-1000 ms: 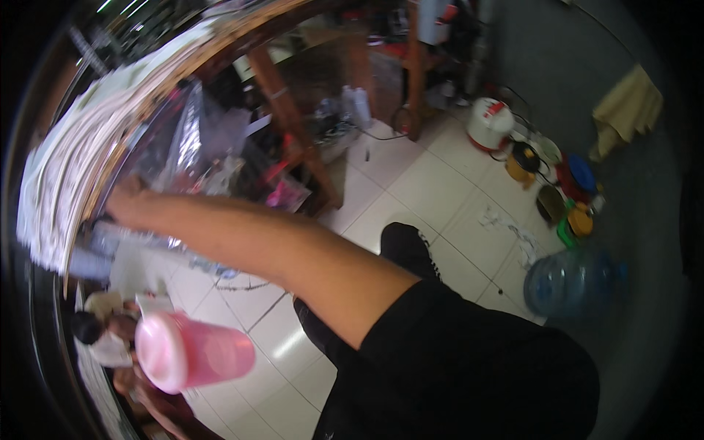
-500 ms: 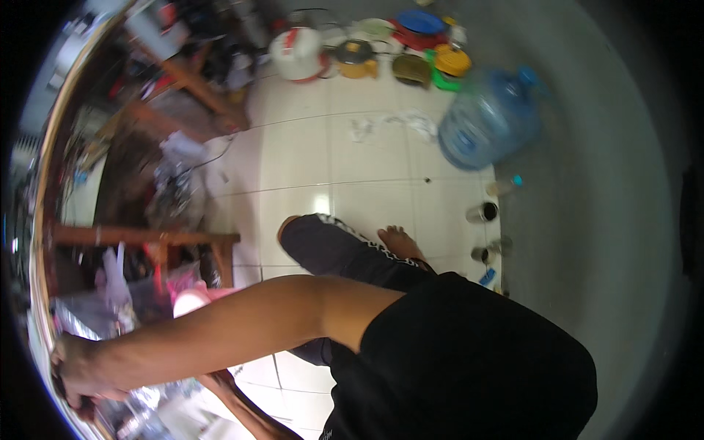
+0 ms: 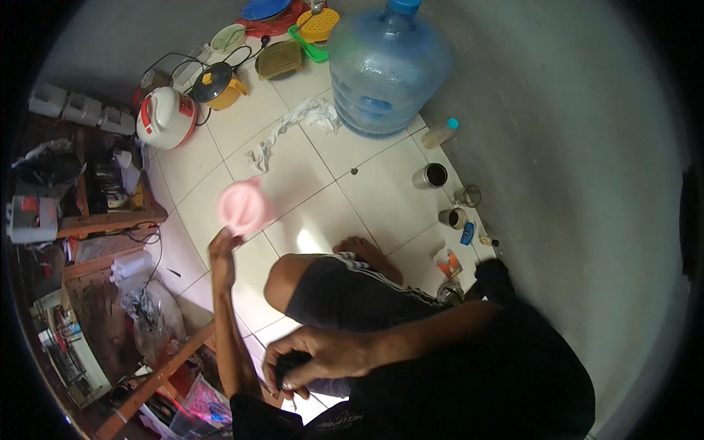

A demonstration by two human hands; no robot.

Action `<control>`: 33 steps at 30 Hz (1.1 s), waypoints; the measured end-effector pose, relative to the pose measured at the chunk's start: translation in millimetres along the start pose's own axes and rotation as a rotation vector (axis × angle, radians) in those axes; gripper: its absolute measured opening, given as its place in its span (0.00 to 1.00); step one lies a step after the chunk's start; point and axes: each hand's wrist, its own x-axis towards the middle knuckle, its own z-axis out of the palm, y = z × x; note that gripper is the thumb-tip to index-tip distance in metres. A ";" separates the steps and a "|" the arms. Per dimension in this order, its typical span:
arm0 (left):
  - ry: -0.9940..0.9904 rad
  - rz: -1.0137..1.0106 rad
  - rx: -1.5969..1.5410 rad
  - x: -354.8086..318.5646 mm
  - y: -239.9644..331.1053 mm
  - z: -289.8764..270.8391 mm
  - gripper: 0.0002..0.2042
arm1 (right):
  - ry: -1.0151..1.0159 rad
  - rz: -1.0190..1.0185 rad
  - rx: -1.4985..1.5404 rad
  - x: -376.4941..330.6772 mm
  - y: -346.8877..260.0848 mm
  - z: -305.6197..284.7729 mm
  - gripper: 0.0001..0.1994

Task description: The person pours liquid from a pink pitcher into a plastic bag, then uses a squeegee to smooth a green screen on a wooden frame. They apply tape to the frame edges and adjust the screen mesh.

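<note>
My left hand (image 3: 224, 255) is stretched forward over the floor, its fingers closed on the near edge of a round pink plastic container (image 3: 242, 207). A ridge crosses the container's round face; its lower part is hidden. Closer to my body, my right hand (image 3: 323, 358) curls round a small black object (image 3: 292, 369), whose kind I cannot make out. Just beyond the right hand is my bent knee (image 3: 282, 284) in dark shorts, and my bare foot (image 3: 367, 257) rests on the tiles.
A large blue water jug (image 3: 389, 73) stands by the grey wall, with a metal tumbler (image 3: 429, 176) and small bottle (image 3: 440, 133) nearby. Farther back are a rice cooker (image 3: 167, 119), a yellow pot (image 3: 218, 84) and a crumpled white cloth (image 3: 293, 126). Wooden shelving (image 3: 110, 220) lines the left.
My right hand has come back from the far-left shelf edge to my lap, holding the black object. My left hand has moved forward, carrying the pink container over the floor. The view has turned.
</note>
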 end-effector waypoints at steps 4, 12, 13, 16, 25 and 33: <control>-0.280 0.032 -0.029 83.0 -21.8 109.3 0.26 | 0.039 -0.062 -0.030 -17.2 -10.8 -12.4 0.06; -0.608 0.001 -0.467 123.1 -42.0 300.9 0.15 | 0.300 -0.261 0.056 -32.9 -30.8 -46.3 0.08; -0.643 0.058 -0.557 126.7 -68.2 317.0 0.22 | 0.321 -0.272 0.043 -31.0 -36.5 -50.9 0.08; -0.687 0.139 -0.284 129.2 -68.6 364.6 0.21 | 0.474 -0.358 0.055 -27.1 -45.5 -71.3 0.10; -0.310 0.353 0.114 114.2 -36.3 355.5 0.17 | 0.571 -0.271 0.066 -3.4 -55.3 -105.4 0.11; 0.530 0.144 -0.214 30.5 94.1 79.5 0.16 | 0.568 -0.182 -0.033 26.4 -129.9 -106.1 0.13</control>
